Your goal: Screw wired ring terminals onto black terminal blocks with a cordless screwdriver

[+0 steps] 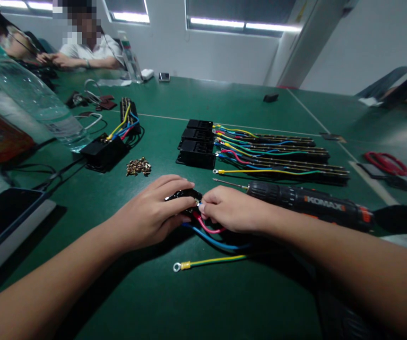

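My left hand (155, 208) is wrapped over a small glossy black part (186, 193) in front of me, with the fingers on its top and side. The fingertips of my right hand (229, 208) are pinched together at its right end; what they hold is mostly hidden. A red wire (210, 230) and a blue wire (220, 244) come out from under the hands and curve to the right. Nearer to me lies a yellow-green wire (217, 259) ending in a ring terminal. A KOMAX power screwdriver (307, 200) lies behind my right forearm, its bit pointing left.
Brass-coloured screws (138, 166) lie piled behind my left hand. Several wired black boxes (198, 153) with long strips stand beyond; another wired box (104, 151) is at left. A tilted water bottle (36, 94) and a phone (8, 217) are leftward. Co-workers sit at the far left.
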